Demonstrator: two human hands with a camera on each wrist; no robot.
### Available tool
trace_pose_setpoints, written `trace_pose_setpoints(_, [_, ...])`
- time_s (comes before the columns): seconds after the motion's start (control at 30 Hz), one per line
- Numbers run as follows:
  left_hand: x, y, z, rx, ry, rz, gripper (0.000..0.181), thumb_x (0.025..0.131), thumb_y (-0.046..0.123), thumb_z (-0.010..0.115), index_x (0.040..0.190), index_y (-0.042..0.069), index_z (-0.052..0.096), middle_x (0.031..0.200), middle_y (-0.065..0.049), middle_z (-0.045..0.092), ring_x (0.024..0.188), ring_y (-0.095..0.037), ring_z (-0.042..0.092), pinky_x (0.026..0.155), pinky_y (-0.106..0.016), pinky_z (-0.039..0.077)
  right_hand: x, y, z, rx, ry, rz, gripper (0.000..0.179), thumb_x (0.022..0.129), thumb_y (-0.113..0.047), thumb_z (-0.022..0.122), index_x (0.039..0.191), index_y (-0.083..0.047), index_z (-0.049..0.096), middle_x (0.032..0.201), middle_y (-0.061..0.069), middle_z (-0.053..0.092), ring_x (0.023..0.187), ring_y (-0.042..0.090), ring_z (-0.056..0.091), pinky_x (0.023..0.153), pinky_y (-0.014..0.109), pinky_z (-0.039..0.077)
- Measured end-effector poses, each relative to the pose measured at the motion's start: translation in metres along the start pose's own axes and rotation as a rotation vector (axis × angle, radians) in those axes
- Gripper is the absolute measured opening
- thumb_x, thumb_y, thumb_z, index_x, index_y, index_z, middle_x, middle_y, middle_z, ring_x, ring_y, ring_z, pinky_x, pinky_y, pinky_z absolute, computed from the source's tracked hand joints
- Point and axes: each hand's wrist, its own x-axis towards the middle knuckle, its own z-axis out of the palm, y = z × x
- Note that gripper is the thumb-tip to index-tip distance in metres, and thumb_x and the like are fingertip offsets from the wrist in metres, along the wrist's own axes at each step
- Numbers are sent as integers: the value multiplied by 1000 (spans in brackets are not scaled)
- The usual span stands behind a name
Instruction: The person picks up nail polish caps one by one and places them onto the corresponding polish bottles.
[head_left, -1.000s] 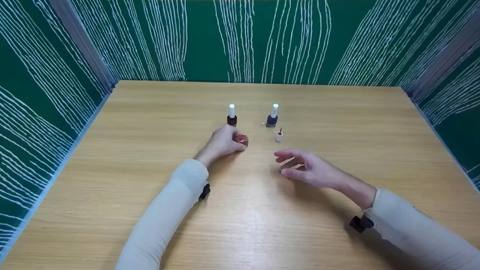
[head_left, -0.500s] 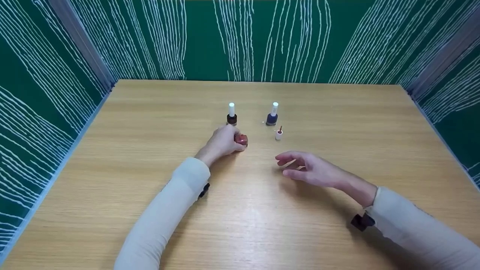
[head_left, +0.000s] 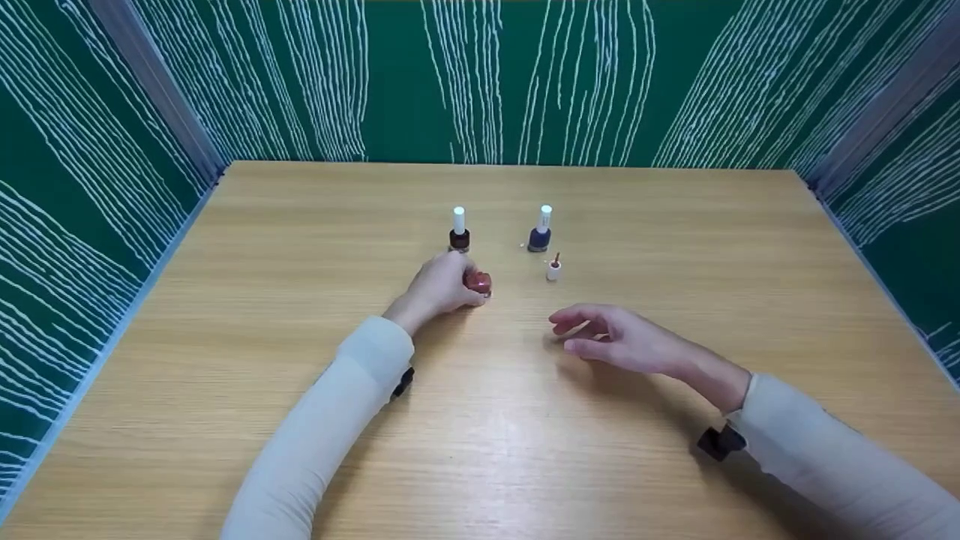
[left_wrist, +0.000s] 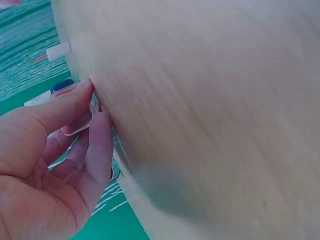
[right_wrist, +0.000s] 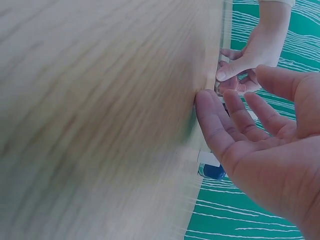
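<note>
My left hand (head_left: 439,285) grips a small uncapped bottle of red nail polish (head_left: 478,283) between thumb and fingers, low at the tabletop. Part of the bottle is hidden behind the fingers. To its right, the white brush cap (head_left: 553,271) stands upside down on the table, its reddish brush pointing up. My right hand (head_left: 619,337) hovers low over the table in front of the cap, fingers loosely bent and holding nothing. In the right wrist view, the neck of the red nail polish (right_wrist: 240,87) points away from the table.
Just behind my left hand stands a dark nail polish bottle (head_left: 459,240) with a white cap. A blue nail polish bottle (head_left: 539,239), also white-capped, stands behind the brush cap. Green panels (head_left: 405,82) with white streaks border the wooden table (head_left: 480,450) at the back and sides.
</note>
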Motion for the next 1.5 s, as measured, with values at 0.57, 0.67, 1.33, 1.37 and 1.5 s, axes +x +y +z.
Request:
trace_pose_setpoints(0.57, [-9,5,0,34,-90,71,23,83,22,86,88,4,72,77,1,58,75,-16,52,71,-31,41,9,-3,-3,201,-100,79,43,100,-18,67,138,-1,56,119,22,60,96,36,68,79,41,59])
trace_pose_setpoints(0.67, [-13,6,-1,9,-98,53,24,83,21,86,92,5,72,80,0,61,74,-16,55,70,-29,43,11,-1,-6,189,-105,92,43,100,-22,67,137,-2,57,117,22,61,95,35,68,79,41,59])
trace_pose_setpoints(1.33, [-34,11,-2,-93,-104,120,30,85,20,85,110,8,74,106,-2,72,87,-18,61,81,-33,48,23,14,-21,267,28,175,48,96,-27,72,134,-1,58,106,22,66,88,32,68,79,39,59])
trace_pose_setpoints(1.37, [-35,11,-2,-86,-106,119,30,85,20,85,111,8,74,107,-2,72,87,-18,61,82,-33,48,24,14,-21,263,25,171,48,96,-28,72,134,-1,58,106,22,66,88,32,67,79,39,59])
trace_pose_setpoints(1.5, [-41,9,-1,-63,-107,113,31,84,22,85,110,10,75,104,0,72,88,-16,61,83,-34,47,26,14,-20,248,24,170,44,97,-27,72,131,-2,61,106,22,66,88,32,68,78,38,59])
